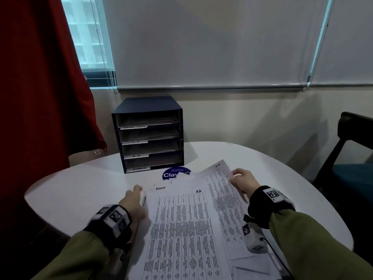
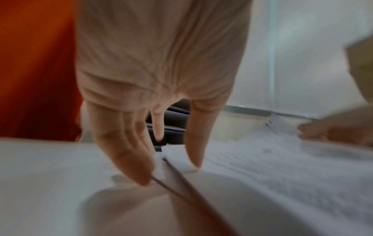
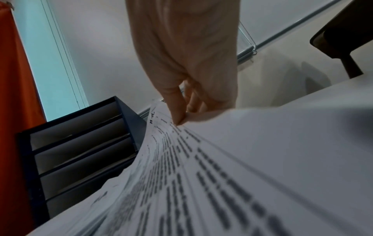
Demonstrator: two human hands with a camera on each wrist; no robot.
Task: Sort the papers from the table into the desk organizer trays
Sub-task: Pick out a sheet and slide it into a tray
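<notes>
Holding one sheet [image 1: 220, 179], two hands [image 1: 133, 201] [image 1: 243, 181], four trays [image 1: 161, 151]

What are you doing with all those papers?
A person is sorting papers on a table. The right hand pinches one sheet near its far corner, lifting that edge. The left hand rests at the papers' left edge. The organizer behind already holds some papers.
</notes>
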